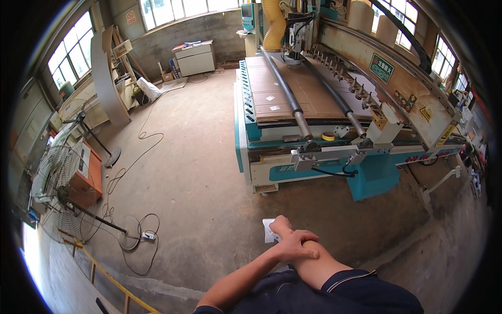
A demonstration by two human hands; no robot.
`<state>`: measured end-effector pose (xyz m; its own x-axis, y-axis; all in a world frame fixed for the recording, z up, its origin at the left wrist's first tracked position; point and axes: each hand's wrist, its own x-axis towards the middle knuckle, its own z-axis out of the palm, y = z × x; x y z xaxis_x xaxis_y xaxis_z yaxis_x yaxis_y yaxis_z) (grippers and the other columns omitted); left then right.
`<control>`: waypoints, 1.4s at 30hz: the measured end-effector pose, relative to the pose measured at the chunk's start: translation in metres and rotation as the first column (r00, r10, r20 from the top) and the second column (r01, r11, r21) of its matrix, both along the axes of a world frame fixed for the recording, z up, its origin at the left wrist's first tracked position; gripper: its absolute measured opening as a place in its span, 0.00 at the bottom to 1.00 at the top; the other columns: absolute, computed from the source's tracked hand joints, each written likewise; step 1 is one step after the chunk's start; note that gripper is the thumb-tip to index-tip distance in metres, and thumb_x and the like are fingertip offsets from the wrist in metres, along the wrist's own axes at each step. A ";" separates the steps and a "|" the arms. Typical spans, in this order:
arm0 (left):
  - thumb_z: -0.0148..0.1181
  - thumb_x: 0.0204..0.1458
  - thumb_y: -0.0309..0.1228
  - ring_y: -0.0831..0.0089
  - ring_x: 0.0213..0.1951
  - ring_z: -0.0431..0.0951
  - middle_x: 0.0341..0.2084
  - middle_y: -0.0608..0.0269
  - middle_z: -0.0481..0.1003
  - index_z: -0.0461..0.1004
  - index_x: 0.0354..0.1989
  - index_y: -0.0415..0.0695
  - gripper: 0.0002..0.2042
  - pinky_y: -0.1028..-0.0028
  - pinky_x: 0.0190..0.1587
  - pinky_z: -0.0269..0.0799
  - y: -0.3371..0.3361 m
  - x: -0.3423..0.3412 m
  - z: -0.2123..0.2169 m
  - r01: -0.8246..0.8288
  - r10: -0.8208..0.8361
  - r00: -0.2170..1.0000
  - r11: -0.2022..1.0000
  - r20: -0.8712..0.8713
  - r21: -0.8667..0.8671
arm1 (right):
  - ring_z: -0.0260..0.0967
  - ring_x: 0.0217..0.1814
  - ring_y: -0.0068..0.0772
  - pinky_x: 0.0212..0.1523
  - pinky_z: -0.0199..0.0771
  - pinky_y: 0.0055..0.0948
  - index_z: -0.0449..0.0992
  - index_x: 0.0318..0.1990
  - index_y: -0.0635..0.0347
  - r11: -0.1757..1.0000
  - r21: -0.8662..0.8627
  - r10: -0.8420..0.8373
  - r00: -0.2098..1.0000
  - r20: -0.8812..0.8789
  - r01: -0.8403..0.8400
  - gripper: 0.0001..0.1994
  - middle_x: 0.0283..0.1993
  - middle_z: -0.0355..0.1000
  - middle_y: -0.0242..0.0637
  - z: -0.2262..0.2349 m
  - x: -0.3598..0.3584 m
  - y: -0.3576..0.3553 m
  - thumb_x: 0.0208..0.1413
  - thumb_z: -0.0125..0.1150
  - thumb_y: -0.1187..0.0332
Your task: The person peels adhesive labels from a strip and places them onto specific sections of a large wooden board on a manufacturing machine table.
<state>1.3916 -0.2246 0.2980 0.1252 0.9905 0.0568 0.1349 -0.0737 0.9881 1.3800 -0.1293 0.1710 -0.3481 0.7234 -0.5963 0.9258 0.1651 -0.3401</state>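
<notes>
My right hand point(281, 225) is closed on a small white sheet of paper point(269, 231) with faint print, held out over the floor in front of me. The fingers of that hand are bent and partly hidden. Across my right forearm lies my left hand point(297, 247), its fingers and thumb wrapped around the arm near the elbow. Ahead stands a large teal and white cutting machine point(314, 171) with brown boards point(308, 97) on its bed. Small white labels point(274, 108) are on the boards. Both hands are well short of the machine.
Two dark rollers point(282, 83) span the bed, and a yellow tape roll point(328, 136) sits at its near end. Cables point(149, 118) trail over the floor at left, beside a wire-cage fan point(57, 193) and an orange cabinet point(89, 175). A yellow rail point(112, 277) runs at lower left.
</notes>
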 end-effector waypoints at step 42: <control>0.54 0.49 0.27 0.66 0.60 0.55 0.58 0.60 0.58 0.55 0.60 0.43 0.27 0.70 0.61 0.50 0.007 0.045 -0.005 0.022 -0.023 0.999 1.000 -0.043 -0.014 | 0.68 0.50 0.44 0.49 0.67 0.36 0.75 0.41 0.59 1.000 -0.026 0.006 0.998 0.064 -0.004 0.16 0.46 0.71 0.44 -0.016 0.066 0.035 0.45 0.56 0.62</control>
<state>1.4370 -0.2180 0.2935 0.1497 0.9880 0.0378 0.1761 -0.0643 0.9823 1.4458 -0.0941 0.1553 -0.3120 0.7058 -0.6360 0.9450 0.1616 -0.2843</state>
